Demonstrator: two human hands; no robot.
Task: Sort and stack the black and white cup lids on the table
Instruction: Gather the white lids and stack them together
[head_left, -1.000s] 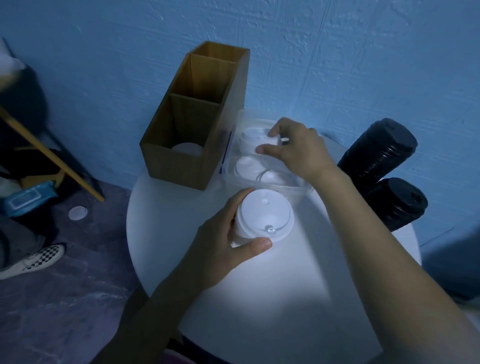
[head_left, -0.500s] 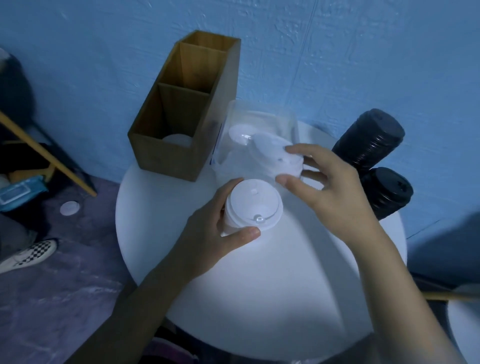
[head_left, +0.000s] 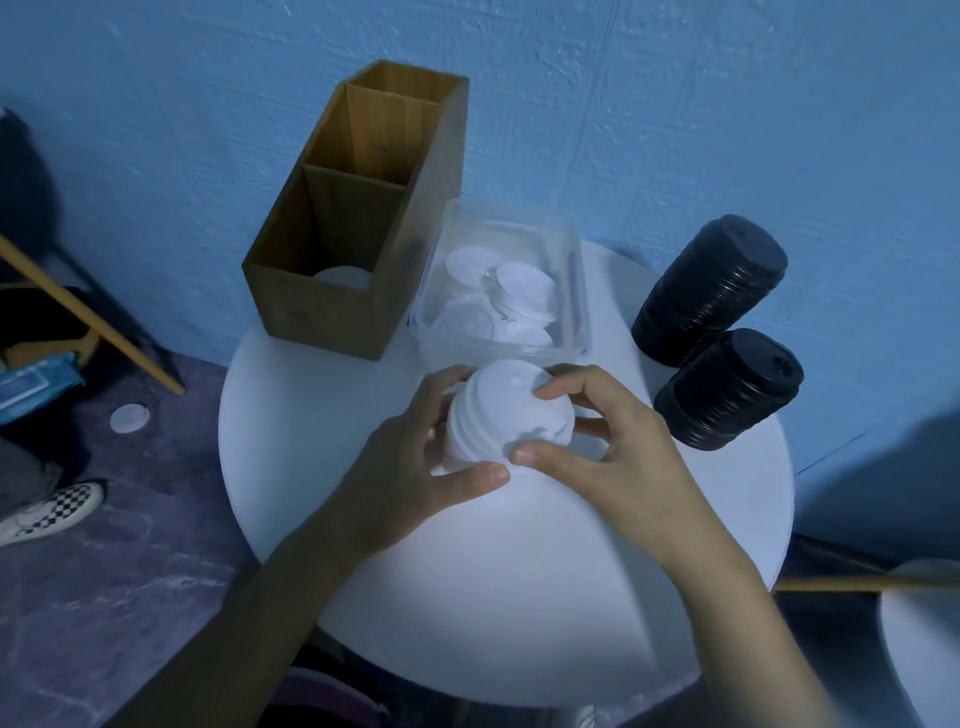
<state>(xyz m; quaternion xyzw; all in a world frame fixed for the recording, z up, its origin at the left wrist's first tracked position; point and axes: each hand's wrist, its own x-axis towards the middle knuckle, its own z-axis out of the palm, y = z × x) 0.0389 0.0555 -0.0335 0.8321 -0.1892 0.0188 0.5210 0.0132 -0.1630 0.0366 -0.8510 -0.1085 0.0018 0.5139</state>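
Note:
A short stack of white cup lids (head_left: 506, 418) stands on the round white table (head_left: 467, 597), near its middle. My left hand (head_left: 410, 467) grips the stack's left side. My right hand (head_left: 613, 447) holds the top white lid by its rim, fingers pressed onto the stack. Behind it, a clear plastic tub (head_left: 576, 291) holds several loose white lids (head_left: 522, 291). Two stacks of black lids (head_left: 711, 286) (head_left: 732, 392) lie tilted at the table's right edge.
A wooden two-compartment box (head_left: 363, 218) stands at the back left against the blue wall, a white lid inside its front compartment. One white lid (head_left: 129, 418) lies on the floor to the left, near a checkered shoe (head_left: 52, 512).
My right hand took a white lid out of the clear tub, carried it toward me and set it on top of the stack that my left hand holds.

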